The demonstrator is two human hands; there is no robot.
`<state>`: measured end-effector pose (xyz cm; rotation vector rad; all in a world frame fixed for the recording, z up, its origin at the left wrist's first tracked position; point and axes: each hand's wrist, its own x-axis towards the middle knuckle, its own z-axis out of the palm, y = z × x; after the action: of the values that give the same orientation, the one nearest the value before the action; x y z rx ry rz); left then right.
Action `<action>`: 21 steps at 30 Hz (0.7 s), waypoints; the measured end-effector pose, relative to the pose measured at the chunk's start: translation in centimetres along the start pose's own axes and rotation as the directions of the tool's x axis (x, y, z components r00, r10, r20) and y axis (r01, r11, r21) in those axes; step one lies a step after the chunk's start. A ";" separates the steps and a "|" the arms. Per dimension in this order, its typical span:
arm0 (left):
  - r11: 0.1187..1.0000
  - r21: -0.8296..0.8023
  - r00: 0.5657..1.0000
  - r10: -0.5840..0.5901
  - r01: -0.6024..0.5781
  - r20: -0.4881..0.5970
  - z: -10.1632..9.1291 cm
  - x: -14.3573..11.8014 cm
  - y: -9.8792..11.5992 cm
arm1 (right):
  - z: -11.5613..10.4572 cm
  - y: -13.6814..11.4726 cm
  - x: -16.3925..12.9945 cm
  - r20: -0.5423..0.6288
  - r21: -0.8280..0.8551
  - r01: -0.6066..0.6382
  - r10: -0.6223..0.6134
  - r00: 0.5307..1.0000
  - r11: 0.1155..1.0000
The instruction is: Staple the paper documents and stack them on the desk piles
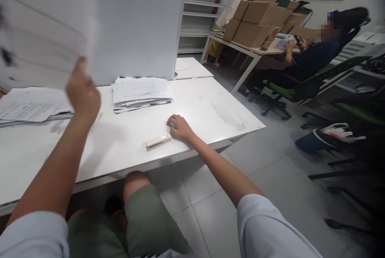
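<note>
Pale blue short sleeves, olive green shorts

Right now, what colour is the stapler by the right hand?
Cream-white stapler, touching the right hand; head view.

There's a paper stack (pixel 141 93) mid-counter (pixel 210 109), more sheets (pixel 30 107) off to my left, cardboard boxes (pixel 258 21) on the far table (pixel 240 49), and someone sitting in a green chair (pixel 288 91).
</note>
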<state>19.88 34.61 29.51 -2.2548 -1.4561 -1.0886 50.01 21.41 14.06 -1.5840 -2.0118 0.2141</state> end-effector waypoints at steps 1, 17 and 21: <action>0.999 -0.022 0.997 0.048 -0.047 0.060 2.2 1.4 1.8 | 0.0 0.0 0.1 -0.005 -0.014 0.001 -0.001 1.000 1.000; 0.967 0.041 0.890 0.215 -0.252 0.401 10.7 -2.5 -4.6 | 0.6 0.5 -0.8 -0.032 -0.060 0.066 -0.068 0.997 0.996; 0.953 0.280 0.929 -0.201 0.112 0.312 4.6 -7.2 -14.3 | 1.0 0.7 -1.1 -0.028 -0.071 0.071 -0.073 0.997 0.995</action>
<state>8.04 39.07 18.70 -2.2405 -1.8195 -0.5195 50.25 20.76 12.57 -1.5441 -2.0694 0.0924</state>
